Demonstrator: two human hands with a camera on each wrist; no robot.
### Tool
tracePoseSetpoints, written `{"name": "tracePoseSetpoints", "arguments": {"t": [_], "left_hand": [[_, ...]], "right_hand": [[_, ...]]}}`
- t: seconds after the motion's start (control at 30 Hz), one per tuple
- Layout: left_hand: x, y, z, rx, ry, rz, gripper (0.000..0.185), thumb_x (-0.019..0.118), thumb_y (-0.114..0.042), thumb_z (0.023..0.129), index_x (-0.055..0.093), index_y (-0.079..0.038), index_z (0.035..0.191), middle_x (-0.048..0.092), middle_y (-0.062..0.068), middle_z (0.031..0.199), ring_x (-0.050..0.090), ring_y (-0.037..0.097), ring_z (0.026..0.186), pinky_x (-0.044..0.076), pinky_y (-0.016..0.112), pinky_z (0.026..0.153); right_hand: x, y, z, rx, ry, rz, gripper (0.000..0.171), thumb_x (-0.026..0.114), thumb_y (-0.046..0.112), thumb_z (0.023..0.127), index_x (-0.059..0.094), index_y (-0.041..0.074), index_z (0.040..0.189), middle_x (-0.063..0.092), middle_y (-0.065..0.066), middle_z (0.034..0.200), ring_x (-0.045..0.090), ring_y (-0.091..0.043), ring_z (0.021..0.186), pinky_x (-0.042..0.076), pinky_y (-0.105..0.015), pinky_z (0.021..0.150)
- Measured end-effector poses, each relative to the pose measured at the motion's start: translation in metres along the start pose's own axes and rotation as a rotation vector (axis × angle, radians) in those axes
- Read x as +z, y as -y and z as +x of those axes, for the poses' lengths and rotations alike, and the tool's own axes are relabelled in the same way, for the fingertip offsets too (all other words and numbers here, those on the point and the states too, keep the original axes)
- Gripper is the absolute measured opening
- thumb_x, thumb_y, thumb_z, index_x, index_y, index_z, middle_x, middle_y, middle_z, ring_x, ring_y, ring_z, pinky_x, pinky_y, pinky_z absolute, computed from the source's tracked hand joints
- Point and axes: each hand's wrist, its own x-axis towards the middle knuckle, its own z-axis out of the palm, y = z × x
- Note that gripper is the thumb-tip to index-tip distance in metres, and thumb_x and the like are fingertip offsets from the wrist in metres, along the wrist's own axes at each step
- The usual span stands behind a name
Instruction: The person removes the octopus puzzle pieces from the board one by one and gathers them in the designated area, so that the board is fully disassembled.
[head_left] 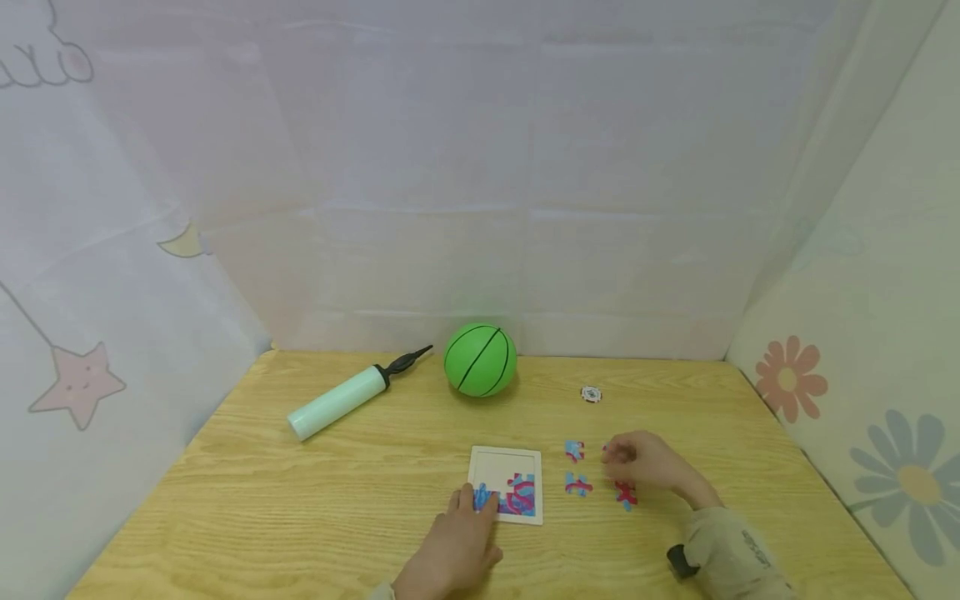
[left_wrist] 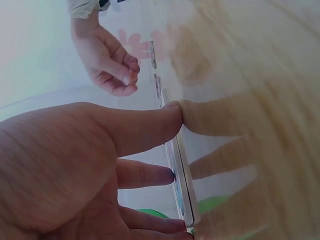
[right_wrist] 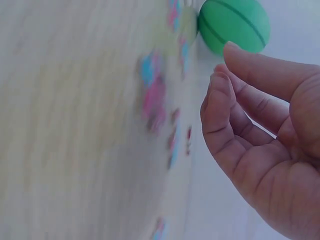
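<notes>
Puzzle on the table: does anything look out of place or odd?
Only loose pieces lying beside the tray, which is part filled. Left hand presses on the tray; right hand hovers over the pieces, holding nothing. No damage shows.

Left hand: wrist cut off by bottom edge in head view; fingertips cover near-left corner of puzzle tray. Left wrist view: palm fills frame, cut off by left and bottom edges; tray seen edge-on, picture on it unreadable.
Right hand: hides part of one loose puzzle piece; whether fingers pinch anything, cannot tell.
Right wrist view: loose pieces motion-blurred, shapes indistinct; green ball cut off by top edge.
Small round token: too small to read markings.
</notes>
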Motion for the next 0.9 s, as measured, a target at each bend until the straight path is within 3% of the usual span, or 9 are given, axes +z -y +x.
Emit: {"name": "tracePoseSetpoints", "arguments": {"t": [0.13, 0.27, 0.43, 0.7, 0.9], "left_hand": [[0.001, -0.001, -0.001, -0.019, -0.003, -0.023, 0.064, 0.073, -0.031, 0.082, 0.051, -0.002, 0.134, 0.044, 0.031, 0.129, 0.046, 0.043, 0.118, 0.05, 0.055, 0.079], [0.001, -0.004, -0.002, -0.03, -0.01, -0.055, 0.062, 0.074, -0.027, 0.081, 0.052, -0.002, 0.134, 0.043, 0.032, 0.132, 0.044, 0.049, 0.121, 0.048, 0.062, 0.079], [0.0, -0.009, -0.004, -0.034, 0.022, -0.09, 0.061, 0.073, -0.027, 0.081, 0.052, -0.006, 0.135, 0.041, 0.031, 0.138, 0.039, 0.056, 0.123, 0.042, 0.07, 0.083], [0.001, -0.009, -0.008, -0.047, 0.05, -0.066, 0.065, 0.073, -0.032, 0.082, 0.05, -0.01, 0.138, 0.039, 0.033, 0.136, 0.04, 0.052, 0.123, 0.044, 0.066, 0.083], [0.001, -0.008, -0.009, -0.057, 0.076, -0.037, 0.064, 0.071, -0.035, 0.083, 0.051, -0.012, 0.139, 0.039, 0.035, 0.137, 0.042, 0.05, 0.123, 0.048, 0.061, 0.083]], "right_hand": [[0.01, 0.014, 0.011, -0.028, 0.022, 0.003, 0.011, 0.069, 0.015, 0.088, 0.067, 0.005, 0.092, 0.064, 0.0, 0.079, 0.056, -0.008, 0.067, 0.048, -0.025, 0.06], [0.022, 0.026, 0.023, -0.056, 0.043, -0.002, 0.011, 0.07, 0.016, 0.087, 0.068, 0.006, 0.092, 0.066, 0.001, 0.083, 0.059, -0.009, 0.072, 0.049, -0.025, 0.066], [0.04, 0.039, 0.035, -0.074, 0.045, 0.001, 0.008, 0.07, 0.015, 0.087, 0.068, 0.008, 0.089, 0.066, 0.004, 0.081, 0.06, -0.007, 0.071, 0.05, -0.025, 0.066], [0.063, 0.054, 0.053, -0.026, 0.017, 0.019, 0.007, 0.071, 0.015, 0.086, 0.069, 0.008, 0.088, 0.065, 0.003, 0.079, 0.056, -0.008, 0.061, 0.047, -0.024, 0.055], [0.076, 0.057, 0.066, 0.004, 0.005, 0.036, 0.007, 0.073, 0.015, 0.085, 0.07, 0.009, 0.087, 0.065, 0.004, 0.081, 0.058, -0.01, 0.073, 0.048, -0.027, 0.065]]}}
